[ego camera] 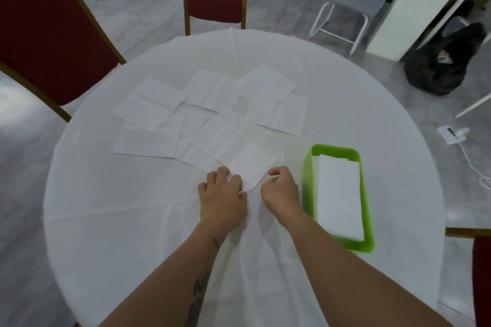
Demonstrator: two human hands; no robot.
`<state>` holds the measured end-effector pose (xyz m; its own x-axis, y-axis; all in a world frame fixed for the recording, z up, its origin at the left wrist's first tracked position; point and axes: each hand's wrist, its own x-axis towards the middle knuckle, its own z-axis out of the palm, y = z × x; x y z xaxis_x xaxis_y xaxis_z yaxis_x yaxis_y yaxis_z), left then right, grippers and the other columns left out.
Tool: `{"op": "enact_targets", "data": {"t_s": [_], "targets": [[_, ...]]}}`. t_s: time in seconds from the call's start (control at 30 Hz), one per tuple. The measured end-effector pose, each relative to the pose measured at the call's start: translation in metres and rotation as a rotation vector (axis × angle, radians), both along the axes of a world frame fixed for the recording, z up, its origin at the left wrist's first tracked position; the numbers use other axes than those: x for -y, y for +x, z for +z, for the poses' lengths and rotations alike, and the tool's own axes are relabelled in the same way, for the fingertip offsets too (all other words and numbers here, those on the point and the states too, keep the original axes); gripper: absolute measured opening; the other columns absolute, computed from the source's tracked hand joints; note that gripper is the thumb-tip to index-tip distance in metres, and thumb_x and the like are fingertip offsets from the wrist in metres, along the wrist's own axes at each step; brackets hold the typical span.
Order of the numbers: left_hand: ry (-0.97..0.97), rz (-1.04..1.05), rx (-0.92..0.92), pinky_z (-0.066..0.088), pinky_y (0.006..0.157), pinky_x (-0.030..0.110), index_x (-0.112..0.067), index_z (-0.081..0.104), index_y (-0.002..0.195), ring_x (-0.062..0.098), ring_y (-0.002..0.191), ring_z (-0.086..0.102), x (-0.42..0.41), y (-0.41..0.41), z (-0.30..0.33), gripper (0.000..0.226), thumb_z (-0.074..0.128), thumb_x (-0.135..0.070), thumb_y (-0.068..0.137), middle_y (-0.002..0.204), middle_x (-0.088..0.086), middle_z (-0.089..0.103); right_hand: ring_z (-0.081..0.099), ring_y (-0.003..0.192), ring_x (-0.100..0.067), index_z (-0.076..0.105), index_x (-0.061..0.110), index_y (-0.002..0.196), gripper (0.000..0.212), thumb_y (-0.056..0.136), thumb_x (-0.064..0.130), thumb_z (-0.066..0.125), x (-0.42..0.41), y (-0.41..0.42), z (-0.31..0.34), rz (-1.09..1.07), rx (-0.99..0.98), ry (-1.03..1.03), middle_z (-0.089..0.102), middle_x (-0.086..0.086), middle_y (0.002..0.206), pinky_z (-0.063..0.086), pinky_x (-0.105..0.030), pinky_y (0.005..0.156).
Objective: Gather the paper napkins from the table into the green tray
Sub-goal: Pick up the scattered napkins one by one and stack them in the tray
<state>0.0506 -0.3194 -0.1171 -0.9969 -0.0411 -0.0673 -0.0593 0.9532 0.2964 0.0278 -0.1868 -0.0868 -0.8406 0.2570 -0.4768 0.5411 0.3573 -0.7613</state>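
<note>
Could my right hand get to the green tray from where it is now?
Probably yes. The right hand sits just beside the green tray, with only bare tablecloth between them, and the tray is open on top with napkins already stacked inside.

Matt paper napkins point(212, 111), creased cloth tablecloth point(132, 207), glossy plastic tray point(308, 175).
</note>
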Motion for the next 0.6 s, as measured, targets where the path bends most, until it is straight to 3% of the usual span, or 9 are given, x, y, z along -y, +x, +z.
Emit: {"op": "enact_targets", "data": {"t_s": [0.1,0.2,0.27,0.33,0.47,0.6], "targets": [[0.067,0.043,-0.008,0.035,0.091,0.039,-0.026,0.057,0.088,0.023,0.111,0.042,0.000,-0.001,0.003,0.011,0.053,-0.035,0.085,0.120,-0.002,0.046,0.057,0.075,-0.011,0.052,0.024,0.101,0.027,0.078,0.010,0.051,-0.001,0.002,-0.002,0.000,0.027,-0.014,0.055,0.008,0.088,0.043,-0.025,0.058],[0.190,0.105,-0.028,0.038,0.091,0.040,-0.028,0.058,0.083,0.021,0.109,0.045,-0.001,0.001,0.009,0.008,0.056,-0.035,0.082,0.114,-0.004,0.049,0.052,0.061,-0.017,0.051,0.021,0.075,0.007,0.069,0.020,0.048,0.002,0.002,0.001,-0.059,0.056,-0.013,0.056,0.005,0.073,0.044,-0.030,0.056],[0.242,0.101,-0.060,0.038,0.091,0.041,-0.030,0.056,0.081,0.019,0.108,0.046,-0.001,0.005,0.011,0.006,0.058,-0.035,0.081,0.111,-0.006,0.050,0.053,0.058,-0.022,0.055,0.015,0.067,0.017,0.070,0.031,0.050,0.006,-0.001,0.007,-0.102,0.096,-0.054,0.059,-0.002,0.066,0.049,-0.035,0.058],[0.272,0.068,-0.070,0.036,0.092,0.039,-0.032,0.055,0.080,0.017,0.107,0.046,-0.001,0.010,0.012,0.007,0.060,-0.037,0.080,0.110,-0.009,0.049,0.059,0.063,-0.025,0.063,0.010,0.072,0.029,0.072,0.038,0.056,0.008,-0.007,0.011,-0.128,0.150,-0.148,0.064,-0.007,0.069,0.054,-0.037,0.063],[0.317,-0.039,-0.053,0.029,0.092,0.033,-0.035,0.056,0.084,0.011,0.107,0.044,0.002,0.021,0.014,0.009,0.061,-0.040,0.078,0.109,-0.015,0.045,0.062,0.068,-0.031,0.067,-0.002,0.091,0.027,0.073,0.014,0.055,0.007,-0.008,0.015,-0.107,0.139,-0.201,0.070,-0.018,0.082,0.053,-0.038,0.061],[0.447,-0.006,-0.073,0.035,0.092,0.035,-0.039,0.053,0.084,0.005,0.096,0.045,0.005,0.030,0.028,0.008,0.056,-0.045,0.078,0.102,-0.020,0.047,0.047,0.060,-0.021,0.059,0.008,0.074,0.011,0.074,0.008,0.048,0.003,0.001,0.028,-0.039,-0.026,-0.086,0.055,-0.005,0.066,0.039,-0.031,0.054]]}}
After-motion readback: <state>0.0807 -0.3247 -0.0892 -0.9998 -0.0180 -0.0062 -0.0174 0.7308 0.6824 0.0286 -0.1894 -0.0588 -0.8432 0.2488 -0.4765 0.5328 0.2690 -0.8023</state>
